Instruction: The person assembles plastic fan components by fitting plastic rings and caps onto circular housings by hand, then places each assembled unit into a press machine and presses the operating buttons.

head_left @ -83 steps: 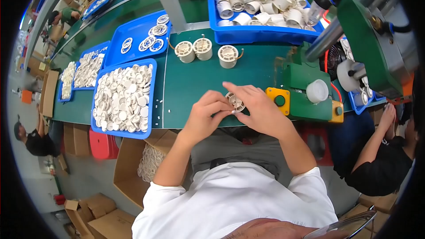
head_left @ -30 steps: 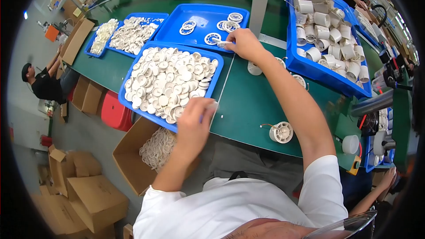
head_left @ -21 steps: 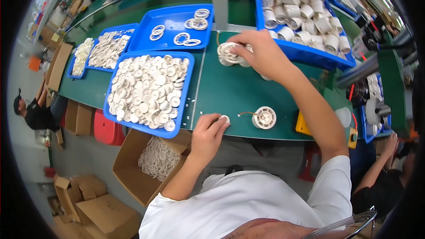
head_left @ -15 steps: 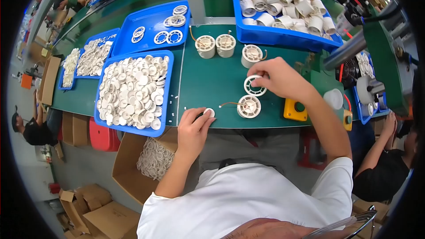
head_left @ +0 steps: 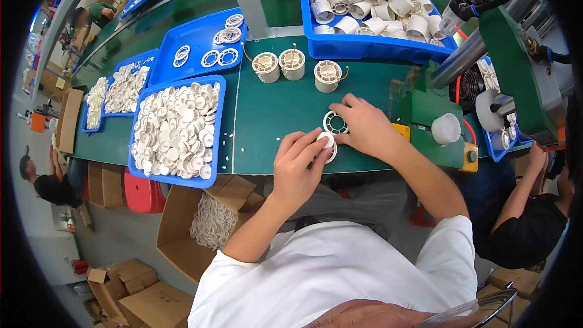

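Observation:
My left hand (head_left: 300, 163) pinches a small white round cap (head_left: 326, 139) over a white cylindrical housing (head_left: 331, 155), most of which the fingers cover. Just beyond it, my right hand (head_left: 369, 129) grips a white slotted ring (head_left: 335, 123) between thumb and fingers. A thin wire end shows left of my left hand. Farther back stand three similar white housings with wires: a left one (head_left: 266, 67), a middle one (head_left: 292, 64) and a right one (head_left: 328, 76).
A blue tray (head_left: 220, 94) heaped with white caps lies left; another blue tray (head_left: 159, 61) holds slotted rings. A large blue bin (head_left: 364, 50) of white cylinders stands behind. To the right is a green press (head_left: 434, 118) with a yellow button box (head_left: 469, 157). Other people sit nearby.
My left hand has moved right with the cap, from the table edge to above the near housing. My right hand still has the ring, now close to the left hand. The view has shifted slightly.

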{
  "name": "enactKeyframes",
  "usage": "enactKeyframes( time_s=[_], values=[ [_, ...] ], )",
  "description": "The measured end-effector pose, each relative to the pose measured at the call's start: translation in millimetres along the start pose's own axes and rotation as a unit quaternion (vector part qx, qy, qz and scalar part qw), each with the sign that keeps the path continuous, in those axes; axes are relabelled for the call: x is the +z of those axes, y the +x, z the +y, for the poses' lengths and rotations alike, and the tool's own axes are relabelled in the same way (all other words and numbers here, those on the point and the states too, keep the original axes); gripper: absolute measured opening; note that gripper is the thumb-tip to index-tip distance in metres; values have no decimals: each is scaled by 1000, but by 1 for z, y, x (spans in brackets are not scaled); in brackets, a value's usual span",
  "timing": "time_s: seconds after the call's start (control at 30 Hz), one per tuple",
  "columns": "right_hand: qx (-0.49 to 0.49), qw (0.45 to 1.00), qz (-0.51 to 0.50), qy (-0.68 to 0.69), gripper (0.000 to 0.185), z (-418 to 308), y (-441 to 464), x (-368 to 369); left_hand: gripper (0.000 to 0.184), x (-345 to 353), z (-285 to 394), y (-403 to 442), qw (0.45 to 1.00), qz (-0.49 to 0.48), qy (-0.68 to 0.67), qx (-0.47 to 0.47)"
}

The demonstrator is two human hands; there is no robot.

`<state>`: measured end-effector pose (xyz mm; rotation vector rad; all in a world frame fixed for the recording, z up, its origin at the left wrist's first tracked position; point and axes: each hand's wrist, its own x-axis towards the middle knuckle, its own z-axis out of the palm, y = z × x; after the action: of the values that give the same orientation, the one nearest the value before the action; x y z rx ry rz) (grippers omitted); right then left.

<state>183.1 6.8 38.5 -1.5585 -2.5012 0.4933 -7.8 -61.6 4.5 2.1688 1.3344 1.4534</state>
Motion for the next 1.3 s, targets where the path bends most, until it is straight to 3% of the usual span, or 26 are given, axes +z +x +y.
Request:
enactKeyframes(
  time_s=[0.27, 0.47, 0.57, 0.67, 0.77, 0.83, 0.87, 0.93, 1.07, 1.3],
  values=[
    [-3, 1000, -15, 7, 62, 5, 2, 1, 23, -6, -2, -6, 1000, -18, 7, 4],
    [-63, 998, 15, -2, 61, 7, 3, 5, 20, -11, 0, -8, 1000, -21, -9, -6],
    [-11, 999, -8, 33, 60, 5, 4, 5, 21, -10, 0, -9, 999, -19, -23, -17],
    [-20, 1000, 9, 13, 61, 6, 2, 6, 24, -10, -3, -10, 999, -28, -26, -8],
    [-30, 989, 69, 124, 61, -1, -6, -11, 33, -14, -1, -13, 998, -23, -51, -28],
    [-43, 964, 131, 226, 61, -12, -18, -22, 53, -18, -2, -18, 999, -11, -38, -35],
    [-44, 965, 126, 226, 61, -17, -24, -23, 53, -18, -3, -19, 998, -9, -38, -39],
    [-75, 957, 93, 264, 58, -27, -40, -19, 71, -17, -4, -24, 987, -17, -99, -122],
    [-108, 958, 62, 259, 57, -38, -42, -9, 76, -3, -18, -35, 980, -24, -136, -146],
    [-114, 954, 73, 268, 56, -35, -38, -1, 67, 2, -25, -37, 967, -30, -188, -172]
  ],
)
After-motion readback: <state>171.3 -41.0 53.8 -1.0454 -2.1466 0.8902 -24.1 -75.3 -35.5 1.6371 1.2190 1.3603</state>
